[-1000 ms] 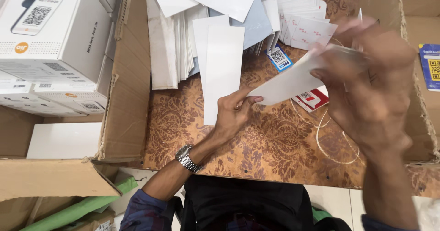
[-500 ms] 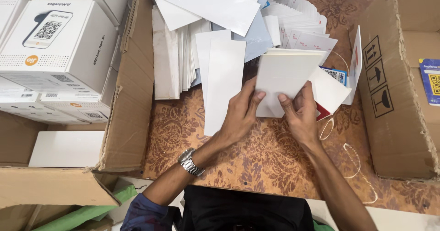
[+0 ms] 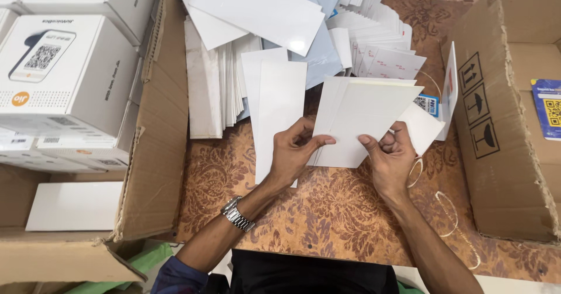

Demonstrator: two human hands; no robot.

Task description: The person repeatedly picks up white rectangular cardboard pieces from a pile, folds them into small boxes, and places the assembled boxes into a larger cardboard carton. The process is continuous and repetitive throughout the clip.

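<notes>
We see plain white cards [image 3: 365, 122] over a brown table [image 3: 327, 212] patterned with pale floral scrollwork. The cartons [image 3: 508, 124] at its left and right edges are tan; a wristwatch [image 3: 236, 214] gleams silver.

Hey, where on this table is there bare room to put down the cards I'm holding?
Bare patterned tabletop lies below both hands, between the left cardboard box and the right cardboard box, though rubber bands lie toward the right. Above the held white cards it is crowded: stacks of white cards and loose sheets cover the top.
</notes>
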